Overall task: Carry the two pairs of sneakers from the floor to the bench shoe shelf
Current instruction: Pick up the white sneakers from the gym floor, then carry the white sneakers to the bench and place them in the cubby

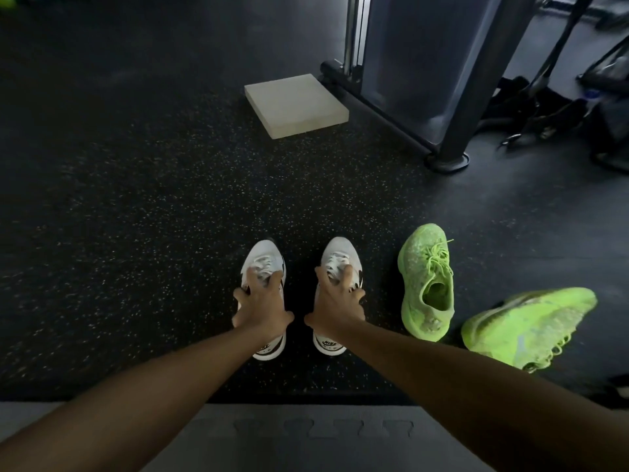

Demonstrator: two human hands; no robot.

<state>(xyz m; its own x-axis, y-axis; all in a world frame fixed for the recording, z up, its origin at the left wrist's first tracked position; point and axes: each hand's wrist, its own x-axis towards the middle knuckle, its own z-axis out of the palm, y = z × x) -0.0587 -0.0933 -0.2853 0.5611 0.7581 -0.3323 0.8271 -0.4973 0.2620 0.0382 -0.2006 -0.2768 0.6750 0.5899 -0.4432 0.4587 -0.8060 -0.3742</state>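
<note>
Sneakers all sit on the floor: your left hand and right hand seemingly clutch the white pair; green pair waits right of it, nothing shelved.

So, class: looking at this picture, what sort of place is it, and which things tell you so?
Probably a gym. The clues: a dark speckled rubber floor, the metal frame of an exercise machine and a pale foam pad lying beside it.
</note>
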